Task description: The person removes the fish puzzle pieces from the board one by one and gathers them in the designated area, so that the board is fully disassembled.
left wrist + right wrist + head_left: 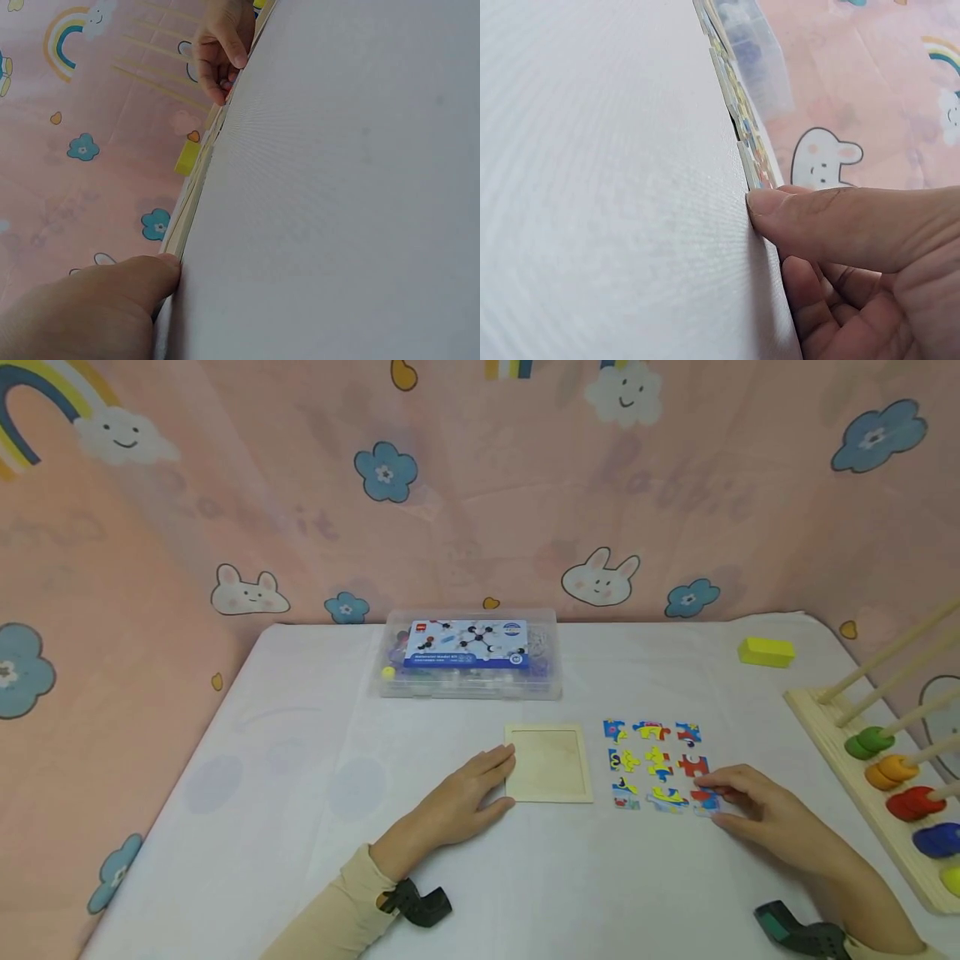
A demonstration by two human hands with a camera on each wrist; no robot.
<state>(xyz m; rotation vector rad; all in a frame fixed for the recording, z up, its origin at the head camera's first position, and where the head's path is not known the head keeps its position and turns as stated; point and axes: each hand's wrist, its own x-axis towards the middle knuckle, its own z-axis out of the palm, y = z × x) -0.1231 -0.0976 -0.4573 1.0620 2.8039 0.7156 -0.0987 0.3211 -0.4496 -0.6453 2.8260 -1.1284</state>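
A square wooden puzzle tray [549, 802] with a raised rim lies flat on the white table. My left hand [467, 793] rests at its left side, fingers extended to the upper rim and thumb at the lower corner. In the left wrist view the thumb [150, 276] touches the tray's edge. To the right, several colourful jigsaw pieces [658, 764] lie in a loose grid of rows. My right hand [765, 814] pinches the lower-right jigsaw piece [703, 800] between thumb and forefinger, with the piece down at the table. The other fingers curl under the palm.
A clear plastic box of molecular model parts [468, 685] stands at the back. A yellow block [766, 652] lies at the back right. Along the right edge is a wooden bead-counting rack [847, 752] with slanting pegs. Behind hangs a pink patterned cloth [480, 527].
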